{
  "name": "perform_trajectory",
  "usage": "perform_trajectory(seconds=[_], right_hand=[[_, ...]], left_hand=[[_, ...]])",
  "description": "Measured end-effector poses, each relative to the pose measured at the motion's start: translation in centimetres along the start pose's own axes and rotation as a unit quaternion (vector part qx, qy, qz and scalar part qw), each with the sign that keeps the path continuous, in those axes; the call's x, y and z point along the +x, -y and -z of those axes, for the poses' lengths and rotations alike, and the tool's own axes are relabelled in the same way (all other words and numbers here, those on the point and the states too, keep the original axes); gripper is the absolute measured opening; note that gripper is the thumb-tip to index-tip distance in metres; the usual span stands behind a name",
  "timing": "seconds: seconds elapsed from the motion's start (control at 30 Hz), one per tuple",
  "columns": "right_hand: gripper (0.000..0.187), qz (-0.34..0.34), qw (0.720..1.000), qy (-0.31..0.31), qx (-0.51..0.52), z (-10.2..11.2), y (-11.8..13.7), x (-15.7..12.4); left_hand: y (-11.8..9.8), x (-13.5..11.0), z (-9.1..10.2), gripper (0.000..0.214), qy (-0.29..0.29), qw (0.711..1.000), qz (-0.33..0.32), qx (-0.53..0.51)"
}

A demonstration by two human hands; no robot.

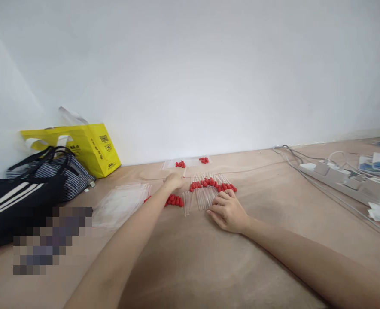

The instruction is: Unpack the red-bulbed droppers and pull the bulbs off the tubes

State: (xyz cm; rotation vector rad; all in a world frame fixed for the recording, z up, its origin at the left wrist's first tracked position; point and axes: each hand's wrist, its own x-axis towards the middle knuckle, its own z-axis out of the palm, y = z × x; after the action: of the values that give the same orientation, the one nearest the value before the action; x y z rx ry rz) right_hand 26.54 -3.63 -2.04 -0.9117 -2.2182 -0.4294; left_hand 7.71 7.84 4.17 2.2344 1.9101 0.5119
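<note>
Clear thin droppers with red rubber bulbs [207,183] lie in a fanned row on the wooden table. My right hand [230,210] rests at the row's right side, fingers curled and thumb close to the index finger near the tube ends. What it pinches is hidden. Farther forward, my left hand [176,181] reaches just left of the row, blurred, with a small red spot by its fingertips. Beneath my left forearm lies another group of red bulbs [174,200], partly covered. Several bare clear tubes [186,203] are between the two groups.
Clear plastic bags [120,206] are piled on the left. Against the wall, more red bulbs [204,160] lie on clear plastic. A yellow bag [95,150] and a black striped bag [22,199] stand far left. A white power strip [341,180] with cables runs along the right.
</note>
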Motion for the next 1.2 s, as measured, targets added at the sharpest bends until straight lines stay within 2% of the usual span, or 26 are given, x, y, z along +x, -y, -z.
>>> perform_trajectory(seconds=[0.1, 0.2, 0.27, 0.37, 0.47, 0.53, 0.6, 0.73, 0.83, 1.2], right_hand=[[0.016, -0.033, 0.999, -0.032, 0.015, -0.2, -0.1, 0.0], [0.03, -0.07, 0.994, -0.086, 0.021, -0.2, 0.0, 0.1], [0.037, -0.071, 0.993, -0.094, 0.02, -0.3, 0.2, 0.3], [0.037, -0.037, 0.997, -0.062, 0.023, -0.6, 0.9, 0.9], [0.023, 0.01, 0.998, -0.046, 0.035, -1.1, 1.7, 1.4], [0.015, 0.035, 0.997, -0.046, 0.043, -1.5, 2.0, 1.6], [0.017, 0.045, 0.997, -0.047, 0.047, -1.6, 2.0, 1.6], [0.019, 0.041, 0.996, -0.066, 0.036, -1.6, 1.7, 1.5], [0.016, 0.048, 0.996, -0.072, 0.029, -1.5, 1.6, 1.4], [0.019, 0.02, 0.997, -0.032, 0.069, -1.0, 1.8, 1.1]], left_hand=[[1.0, -3.4, 1.5, 0.02, -0.007, 0.998, -0.051, 0.02], [2.2, -7.6, 1.6, 0.018, -0.008, 0.993, -0.116, 0.026], [3.0, -10.0, 0.9, 0.019, -0.053, 0.974, -0.215, 0.054], [3.7, -12.1, -0.4, 0.022, -0.124, 0.936, -0.317, 0.092], [3.7, -12.6, -1.5, 0.026, -0.162, 0.907, -0.376, 0.102], [3.4, -12.4, -1.9, 0.028, -0.173, 0.901, -0.385, 0.104], [3.0, -12.3, -2.1, 0.028, -0.174, 0.902, -0.379, 0.108], [2.5, -11.9, -2.4, 0.017, -0.182, 0.902, -0.379, 0.096], [2.5, -11.7, -2.6, 0.017, -0.195, 0.893, -0.399, 0.075], [3.0, -11.9, -2.3, 0.021, -0.166, 0.893, -0.416, 0.047]])
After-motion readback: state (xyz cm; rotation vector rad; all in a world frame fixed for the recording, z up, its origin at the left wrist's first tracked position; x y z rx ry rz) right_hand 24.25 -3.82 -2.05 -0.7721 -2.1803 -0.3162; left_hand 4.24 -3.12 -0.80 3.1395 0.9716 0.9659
